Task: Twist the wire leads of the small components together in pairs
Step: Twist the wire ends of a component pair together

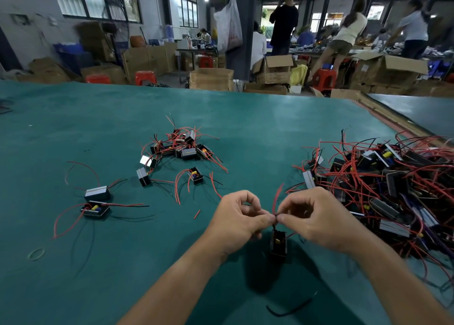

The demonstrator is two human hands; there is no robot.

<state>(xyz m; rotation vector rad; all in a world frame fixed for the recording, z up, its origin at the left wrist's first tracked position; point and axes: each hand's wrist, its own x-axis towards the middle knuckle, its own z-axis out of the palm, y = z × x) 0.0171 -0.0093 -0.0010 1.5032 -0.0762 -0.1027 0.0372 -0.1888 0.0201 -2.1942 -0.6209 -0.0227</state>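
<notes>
A small black box component (278,244) hangs just above the green table (122,263), between my two hands. Its red and black wire leads (275,217) rise to where my fingertips meet. My left hand (237,222) pinches the leads from the left with thumb and forefinger. My right hand (317,220) pinches them from the right at the same spot. A loose red lead (277,197) curves up from the pinch.
A big tangled heap of components with red and black wires (388,192) fills the right. A smaller pile (179,147) lies mid-table, with two single components (97,201) to the left. A rubber band (36,254) and a black wire scrap (290,308) lie near me. People work behind cardboard boxes.
</notes>
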